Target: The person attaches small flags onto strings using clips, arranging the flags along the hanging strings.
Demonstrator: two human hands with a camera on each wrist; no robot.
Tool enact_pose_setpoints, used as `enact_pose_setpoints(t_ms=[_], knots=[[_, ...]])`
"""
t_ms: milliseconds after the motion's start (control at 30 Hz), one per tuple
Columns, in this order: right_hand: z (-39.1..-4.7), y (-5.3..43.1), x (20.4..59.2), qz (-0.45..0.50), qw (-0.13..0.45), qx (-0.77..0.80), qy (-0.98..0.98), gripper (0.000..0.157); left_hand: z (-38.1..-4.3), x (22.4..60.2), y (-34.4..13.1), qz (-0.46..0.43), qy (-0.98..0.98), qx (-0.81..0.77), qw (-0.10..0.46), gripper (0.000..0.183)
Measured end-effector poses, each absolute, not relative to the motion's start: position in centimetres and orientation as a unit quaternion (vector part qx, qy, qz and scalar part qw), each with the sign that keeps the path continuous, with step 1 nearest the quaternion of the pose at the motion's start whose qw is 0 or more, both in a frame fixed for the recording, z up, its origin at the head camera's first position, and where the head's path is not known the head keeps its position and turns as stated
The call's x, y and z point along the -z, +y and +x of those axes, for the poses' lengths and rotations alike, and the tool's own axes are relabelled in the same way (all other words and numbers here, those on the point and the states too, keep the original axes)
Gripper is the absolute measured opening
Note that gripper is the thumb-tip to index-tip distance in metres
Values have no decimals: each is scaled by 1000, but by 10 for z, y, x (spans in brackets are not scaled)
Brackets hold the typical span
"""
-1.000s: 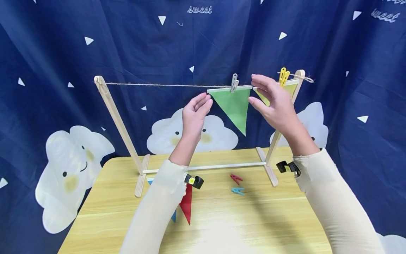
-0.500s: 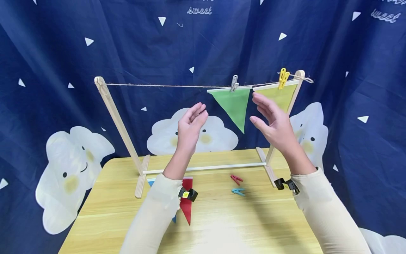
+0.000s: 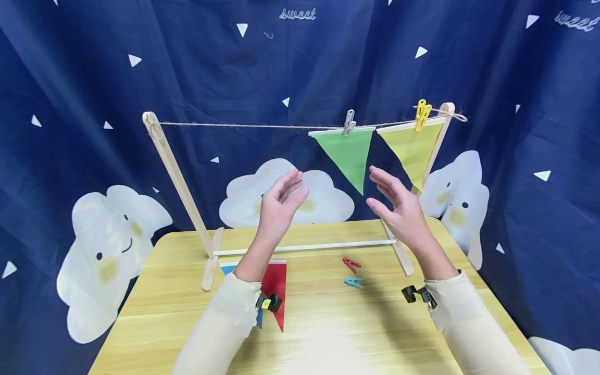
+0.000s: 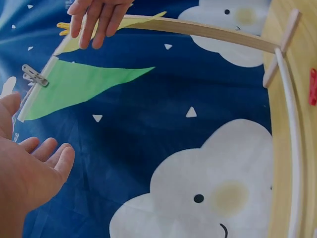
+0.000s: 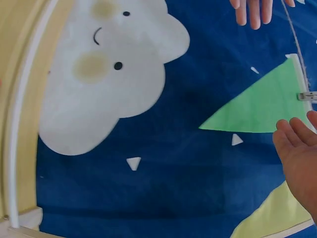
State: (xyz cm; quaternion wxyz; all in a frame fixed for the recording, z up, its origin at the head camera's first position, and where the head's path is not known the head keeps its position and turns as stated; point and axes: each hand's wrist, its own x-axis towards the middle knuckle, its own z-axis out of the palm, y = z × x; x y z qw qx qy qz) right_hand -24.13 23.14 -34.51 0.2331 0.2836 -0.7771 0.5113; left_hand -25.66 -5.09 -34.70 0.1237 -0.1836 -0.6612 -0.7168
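Below the string (image 3: 234,125), my left hand (image 3: 280,203) is raised with relaxed, slightly bent fingers and nothing in it. My right hand (image 3: 398,208) faces it, fingers loosely extended and holding nothing, just under the pennants. A green pennant (image 3: 349,153) hangs from the string by a grey clothespin (image 3: 349,123). To its right a yellow pennant (image 3: 414,148) hangs by a yellow clothespin (image 3: 422,115). In the left wrist view the green pennant (image 4: 81,89) lies beyond my fingers; the right wrist view has my right hand (image 5: 302,153) close to its edge.
Wooden posts (image 3: 180,182) joined by a low white rod (image 3: 319,246) carry the string. On the table (image 3: 154,312) lie a red clothespin (image 3: 351,264), a blue clothespin (image 3: 354,283), a red pennant (image 3: 276,286) and a blue pennant (image 3: 227,267), partly behind my left arm.
Both hands have come down from beside the top edge of the green pennant. The yellow pennant, earlier partly behind my right hand, now shows in full. The green pennant hangs nearly as before.
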Motion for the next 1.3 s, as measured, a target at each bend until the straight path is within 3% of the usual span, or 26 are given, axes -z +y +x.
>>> enact_pose_setpoints(t_ms=[1000,1300], knots=[[-233,234,459,189,147,-514,-823,53,-237,428,-93,-142,-793,584,96,50],[-234,237,486,182,145,-496,-837,51,-233,451,-105,-127,-833,530,97,57]])
